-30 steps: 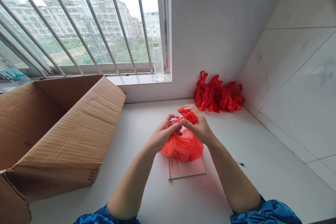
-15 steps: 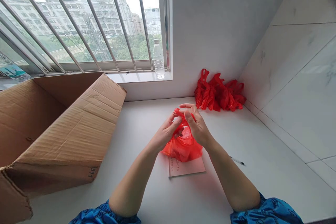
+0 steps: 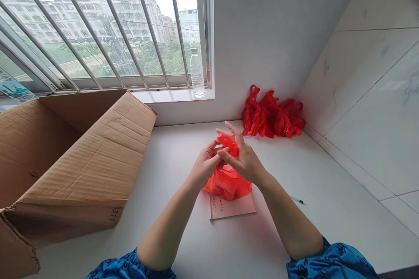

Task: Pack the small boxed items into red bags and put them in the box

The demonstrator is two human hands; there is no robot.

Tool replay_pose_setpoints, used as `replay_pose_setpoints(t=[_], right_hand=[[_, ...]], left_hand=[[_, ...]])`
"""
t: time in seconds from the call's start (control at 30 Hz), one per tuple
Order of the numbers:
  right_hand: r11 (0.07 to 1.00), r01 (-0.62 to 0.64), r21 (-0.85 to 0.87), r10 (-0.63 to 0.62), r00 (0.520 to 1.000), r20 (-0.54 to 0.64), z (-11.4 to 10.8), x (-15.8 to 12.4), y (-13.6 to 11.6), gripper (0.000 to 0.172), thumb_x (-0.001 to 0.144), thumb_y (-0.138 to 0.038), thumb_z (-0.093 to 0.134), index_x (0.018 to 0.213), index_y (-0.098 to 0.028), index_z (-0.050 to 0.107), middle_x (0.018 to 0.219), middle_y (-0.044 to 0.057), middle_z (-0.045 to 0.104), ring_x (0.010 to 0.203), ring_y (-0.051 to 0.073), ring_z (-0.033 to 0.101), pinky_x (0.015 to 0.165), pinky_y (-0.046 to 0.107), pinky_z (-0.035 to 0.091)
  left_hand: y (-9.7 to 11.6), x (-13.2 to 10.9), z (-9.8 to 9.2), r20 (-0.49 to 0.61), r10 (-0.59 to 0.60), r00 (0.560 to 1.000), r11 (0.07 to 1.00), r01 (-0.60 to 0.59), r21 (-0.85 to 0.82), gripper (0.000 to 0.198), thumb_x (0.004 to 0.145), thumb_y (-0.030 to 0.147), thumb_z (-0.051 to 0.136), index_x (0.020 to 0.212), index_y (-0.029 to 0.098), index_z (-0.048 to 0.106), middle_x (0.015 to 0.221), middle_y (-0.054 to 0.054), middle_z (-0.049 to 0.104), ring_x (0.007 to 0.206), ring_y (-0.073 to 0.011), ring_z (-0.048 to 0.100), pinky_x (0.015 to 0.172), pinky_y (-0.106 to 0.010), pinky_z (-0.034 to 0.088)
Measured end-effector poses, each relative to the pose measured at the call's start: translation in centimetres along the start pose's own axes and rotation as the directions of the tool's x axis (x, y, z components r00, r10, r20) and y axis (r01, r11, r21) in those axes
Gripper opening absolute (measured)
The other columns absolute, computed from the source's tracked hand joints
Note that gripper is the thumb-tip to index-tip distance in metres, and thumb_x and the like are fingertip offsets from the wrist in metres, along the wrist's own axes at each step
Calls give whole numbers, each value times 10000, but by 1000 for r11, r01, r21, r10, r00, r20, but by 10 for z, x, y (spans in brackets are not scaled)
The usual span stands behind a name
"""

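Observation:
A red plastic bag hangs below my two hands at the middle of the white surface. My left hand is closed on the gathered top of the bag, pinching it between thumb and fingers. Against the other side of the bag's top lies my right hand, its thumb reaching across to the left fingers and its other fingers spread. Partly covered by the bag is a pale booklet with a column of printed marks.
An open cardboard box stands at the left. Bunched red plastic bags lie against the back wall. A clear bottle stands on the sill by the barred window. Near my right forearm lies a pen.
My right fingers have spread apart and lifted, and the right thumb has moved left toward my left fingers. The bag's gathered top has changed shape between the hands.

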State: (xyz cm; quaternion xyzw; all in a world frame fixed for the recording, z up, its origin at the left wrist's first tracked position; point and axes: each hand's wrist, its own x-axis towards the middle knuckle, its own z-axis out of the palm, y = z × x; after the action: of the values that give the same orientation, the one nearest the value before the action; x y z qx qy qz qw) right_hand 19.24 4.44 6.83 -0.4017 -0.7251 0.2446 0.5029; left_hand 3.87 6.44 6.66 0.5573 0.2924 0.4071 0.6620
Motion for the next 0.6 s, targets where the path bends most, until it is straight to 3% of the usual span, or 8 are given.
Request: replay_pose_setpoints(t=[0.07, 0.13, 0.2, 0.3, 0.43, 0.5, 0.6], right_hand=[[998, -19, 62, 19, 1000, -12, -2, 1, 0, 759, 935, -506, 584, 1558, -331, 186, 1520, 73, 463, 1311, 253, 528, 1062, 437, 448], [992, -47, 121, 48, 999, -8, -5, 2, 3, 618, 954, -537, 534, 1506, -318, 361, 1498, 61, 490, 1309, 251, 527, 1069, 418, 440], [974, -105, 199, 101, 994, 27, -7, 3, 6, 506, 981, -582, 433, 1359, -276, 573, 1349, 61, 622, 1211, 246, 596, 1016, 400, 476], [914, -187, 360, 188, 982, 32, -7, 7, 14, 598, 962, -673, 354, 1180, -233, 695, 1047, 62, 741, 1010, 232, 681, 905, 380, 529], [862, -195, 468, 244, 969, -46, -4, 10, 22, 634, 925, -723, 371, 1027, -217, 738, 847, 52, 742, 868, 210, 700, 884, 369, 528], [861, -205, 465, 266, 962, -68, -5, 10, 24, 613, 919, -712, 409, 960, -202, 746, 726, 36, 710, 745, 189, 681, 821, 353, 531], [846, -246, 474, 309, 949, -59, -9, 10, 25, 539, 888, -682, 522, 902, -192, 746, 635, 2, 653, 602, 144, 605, 687, 306, 513]], left_hand=[[0, 1, -2, -46, 16, 999, 1000, -17, -13, 301, 862, 420, 707, 1038, 191, 623, 727, 22, 524, 616, -72, 449, 591, -191, 366], [0, 1, -3, -72, 3, 997, 999, -6, -39, 289, 869, 425, 699, 1018, 191, 617, 693, 29, 509, 609, -73, 453, 605, -189, 379], [1, 2, -3, -78, -16, 997, 997, 9, -83, 297, 874, 429, 694, 1040, 201, 603, 669, 39, 498, 577, -67, 436, 619, -193, 396], [0, 3, -2, -47, -7, 999, 988, -1, -157, 284, 891, 418, 677, 1070, 218, 584, 698, 36, 532, 546, -55, 405, 654, -208, 422], [0, 3, -3, 58, 27, 998, 982, -16, -187, 220, 925, 401, 609, 1033, 210, 596, 789, -3, 597, 577, -72, 438, 710, -252, 447], [1, 3, -6, 101, 31, 994, 991, -17, -132, 298, 950, 445, 530, 875, 169, 611, 824, -40, 611, 617, -99, 470, 730, -283, 457], [5, 1, -9, 113, 40, 993, 995, -51, 90, 411, 951, 487, 510, 739, 144, 587, 825, -62, 602, 675, -125, 500, 719, -285, 451]])
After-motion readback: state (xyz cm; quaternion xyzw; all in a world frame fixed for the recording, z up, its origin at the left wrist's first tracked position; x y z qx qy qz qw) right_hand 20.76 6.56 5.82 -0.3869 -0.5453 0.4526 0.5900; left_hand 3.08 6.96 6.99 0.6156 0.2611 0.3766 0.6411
